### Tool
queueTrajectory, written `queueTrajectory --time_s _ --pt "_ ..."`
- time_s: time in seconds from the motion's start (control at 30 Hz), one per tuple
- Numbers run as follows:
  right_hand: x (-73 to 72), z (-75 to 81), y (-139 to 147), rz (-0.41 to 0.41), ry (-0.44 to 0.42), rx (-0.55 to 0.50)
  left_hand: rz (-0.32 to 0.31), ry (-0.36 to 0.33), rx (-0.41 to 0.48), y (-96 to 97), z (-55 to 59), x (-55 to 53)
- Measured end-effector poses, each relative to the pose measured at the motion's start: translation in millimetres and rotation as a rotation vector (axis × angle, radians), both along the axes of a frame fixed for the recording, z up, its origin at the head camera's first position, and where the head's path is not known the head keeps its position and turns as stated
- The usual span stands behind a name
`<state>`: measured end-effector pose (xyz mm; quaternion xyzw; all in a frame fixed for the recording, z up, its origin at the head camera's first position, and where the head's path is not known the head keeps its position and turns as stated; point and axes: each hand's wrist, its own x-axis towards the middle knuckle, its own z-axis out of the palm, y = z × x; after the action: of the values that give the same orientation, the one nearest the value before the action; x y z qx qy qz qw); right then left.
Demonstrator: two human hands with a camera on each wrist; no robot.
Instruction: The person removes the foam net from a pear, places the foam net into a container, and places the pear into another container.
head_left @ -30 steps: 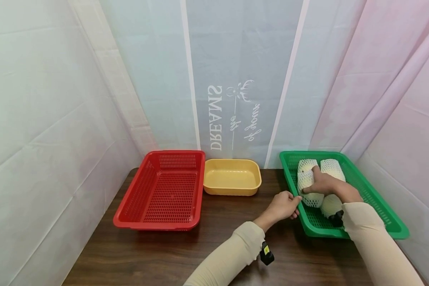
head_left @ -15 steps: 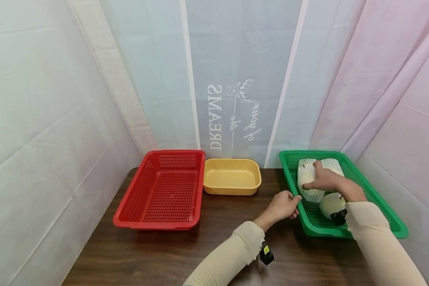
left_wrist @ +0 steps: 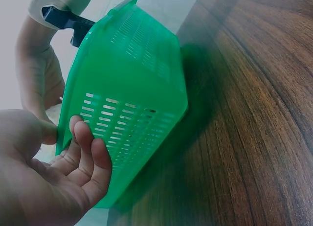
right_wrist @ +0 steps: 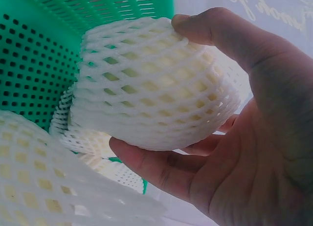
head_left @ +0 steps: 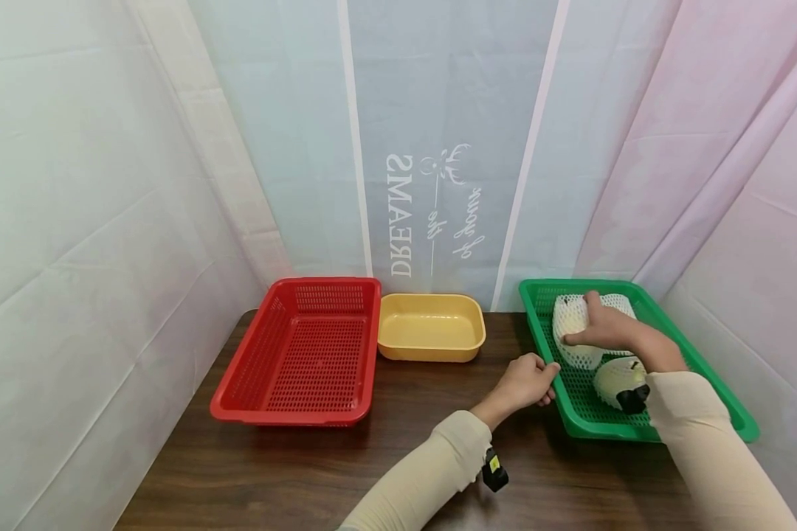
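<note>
In the head view my left hand (head_left: 525, 381) pinches the left rim of a green slotted plastic basket (head_left: 604, 430). Seen from the left wrist, its thumb lies over the rim and the fingers (left_wrist: 100, 155) curl against the outer wall. My right hand (head_left: 611, 330) reaches inside and grips a pale yellow fruit in a white foam net (right_wrist: 146, 84), thumb on one side and fingers on the other. Another netted fruit (head_left: 619, 302) lies behind that hand, partly hidden by it. Nearer the basket's front sits a netted fruit (head_left: 614, 382), overlapped by the black wrist camera.
Left on the dark wood table (head_left: 425, 428) stands a red slotted basket (head_left: 292, 420). Beside it, toward the middle, is a shallow yellow tray (head_left: 432, 355). A printed curtain (head_left: 305, 147) hangs behind, and pale cloth walls flank both sides.
My right hand has shifted slightly back and right, bringing the gripped fruit farther back in the basket. More of the front fruit now shows. The left hand stays on the rim.
</note>
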<state>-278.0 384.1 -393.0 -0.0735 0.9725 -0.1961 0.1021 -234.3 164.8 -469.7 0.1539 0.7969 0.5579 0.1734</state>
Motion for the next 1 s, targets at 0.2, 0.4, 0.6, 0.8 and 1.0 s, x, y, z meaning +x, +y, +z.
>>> queueTrajectory --time_s 0.2,0.4,0.6,0.8,1.0 --pt "0.3 6.6 -2.4 0.007 0.01 -0.026 -0.008 0.005 0.003 -1.6 1.4 -0.8" --pt "0.7 15.0 -6.2 0.003 0.035 -0.023 -0.008 0.009 0.007 -3.2 4.1 -1.9" --pt "0.9 23.1 -10.6 0.008 0.052 -0.038 0.003 0.013 0.022 -5.7 6.0 -5.8" --pt "1.3 31.6 -14.6 0.012 0.05 -0.043 0.017 0.026 0.026 -10.6 8.0 -12.6" --pt "2.4 36.7 -17.6 0.01 0.052 -0.048 0.006 0.071 0.021 -22.1 15.5 -20.2"
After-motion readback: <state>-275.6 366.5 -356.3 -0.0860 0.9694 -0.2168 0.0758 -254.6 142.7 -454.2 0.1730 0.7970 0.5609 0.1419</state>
